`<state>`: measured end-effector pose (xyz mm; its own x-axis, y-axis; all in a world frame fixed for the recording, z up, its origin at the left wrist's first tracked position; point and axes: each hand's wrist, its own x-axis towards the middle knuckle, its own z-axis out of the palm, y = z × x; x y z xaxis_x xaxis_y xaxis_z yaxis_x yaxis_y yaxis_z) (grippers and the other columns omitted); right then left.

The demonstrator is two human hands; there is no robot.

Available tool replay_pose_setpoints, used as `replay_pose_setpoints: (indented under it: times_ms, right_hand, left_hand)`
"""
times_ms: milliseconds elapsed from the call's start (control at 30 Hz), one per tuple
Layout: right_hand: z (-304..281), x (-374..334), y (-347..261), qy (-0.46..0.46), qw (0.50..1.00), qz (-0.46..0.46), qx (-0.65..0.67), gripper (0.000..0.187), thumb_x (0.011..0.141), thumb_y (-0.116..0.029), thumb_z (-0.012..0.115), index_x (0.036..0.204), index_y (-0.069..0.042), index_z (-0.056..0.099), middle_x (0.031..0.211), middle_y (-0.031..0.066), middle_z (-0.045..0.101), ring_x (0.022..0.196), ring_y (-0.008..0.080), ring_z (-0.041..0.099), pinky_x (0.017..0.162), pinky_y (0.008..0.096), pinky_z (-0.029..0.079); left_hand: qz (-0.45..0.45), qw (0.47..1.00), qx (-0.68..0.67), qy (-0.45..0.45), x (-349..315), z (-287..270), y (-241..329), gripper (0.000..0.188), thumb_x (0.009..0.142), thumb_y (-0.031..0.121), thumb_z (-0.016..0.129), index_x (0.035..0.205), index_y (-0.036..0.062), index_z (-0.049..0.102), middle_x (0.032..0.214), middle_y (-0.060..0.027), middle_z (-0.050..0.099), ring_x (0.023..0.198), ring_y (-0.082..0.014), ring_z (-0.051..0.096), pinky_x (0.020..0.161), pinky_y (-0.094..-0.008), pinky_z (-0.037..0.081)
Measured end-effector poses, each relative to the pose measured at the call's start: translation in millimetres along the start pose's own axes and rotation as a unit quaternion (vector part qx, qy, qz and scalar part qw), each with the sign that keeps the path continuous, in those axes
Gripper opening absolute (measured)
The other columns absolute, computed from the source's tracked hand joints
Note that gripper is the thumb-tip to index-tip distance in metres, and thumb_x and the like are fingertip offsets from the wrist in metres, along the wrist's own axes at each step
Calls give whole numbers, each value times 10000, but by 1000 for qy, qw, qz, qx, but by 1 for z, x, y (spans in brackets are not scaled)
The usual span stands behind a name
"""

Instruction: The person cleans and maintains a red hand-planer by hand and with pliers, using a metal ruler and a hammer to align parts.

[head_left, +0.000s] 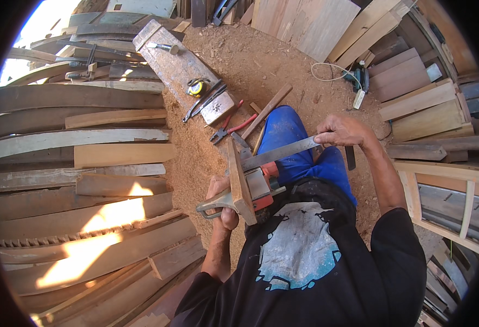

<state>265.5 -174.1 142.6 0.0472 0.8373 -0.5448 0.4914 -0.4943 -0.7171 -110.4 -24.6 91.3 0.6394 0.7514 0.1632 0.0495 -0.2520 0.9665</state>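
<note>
My right hand (340,129) pinches the end of a long flat metal blade (280,154) above my blue trousers. The blade's other end reaches a narrow wooden piece (240,185) tilted in front of my body. Behind that piece sits a red tool body (264,203) with a grey flat plate, partly hidden. My left hand (217,186) is closed around an olive looped handle (213,206) beside the wood; how these parts join cannot be made out. A dark flat strip (350,158) hangs below my right hand. Red-handled pliers (217,135) lie just ahead.
A worn plank (182,68) bears a yellow-black tape measure (197,87), a metal-ended tool (168,48) and a dark long-handled tool (204,102). Stacked boards (125,155) line the left; more boards (416,103) and a green power tool (356,79) lie right. Sawdust covers the ground (250,65).
</note>
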Motion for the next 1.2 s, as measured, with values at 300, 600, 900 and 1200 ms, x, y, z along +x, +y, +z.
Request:
replay_pose_setpoints:
  times_ms: [300, 600, 900, 1200]
  right_hand:
    - [2, 0, 5, 9, 1000, -11, -16, 433, 936, -456, 695, 809, -43, 718, 606, 61, 575, 579, 190, 562, 560, 398, 423]
    - [2, 0, 5, 5, 1000, -5, -7, 447, 943, -473, 682, 797, -52, 723, 609, 47, 584, 580, 172, 563, 555, 387, 424]
    - [2, -1, 7, 13, 1000, -19, -7, 405, 942, -427, 704, 794, -50, 717, 586, 40, 556, 556, 163, 544, 534, 375, 409]
    - [1, -2, 3, 10, 1000, -6, -8, 420, 952, -422, 698, 775, -42, 697, 576, 30, 545, 547, 147, 533, 520, 367, 400]
  left_hand:
    - [9, 1000, 12, -12, 2, -1, -1, 709, 860, 628, 514, 1052, -37, 671, 879, -139, 542, 824, -266, 532, 724, -430, 416]
    - [63, 998, 6, -17, 5, -2, -5, 687, 841, 608, 529, 1055, -29, 672, 879, -135, 540, 825, -262, 532, 728, -423, 416]
    - [8, 998, 48, -27, -21, -11, -29, 700, 828, 612, 532, 1059, -34, 671, 872, -133, 531, 815, -263, 530, 717, -424, 411]
    - [-109, 993, -37, -17, -28, -10, -39, 694, 820, 593, 552, 1050, -50, 675, 875, -134, 529, 818, -265, 525, 730, -420, 408]
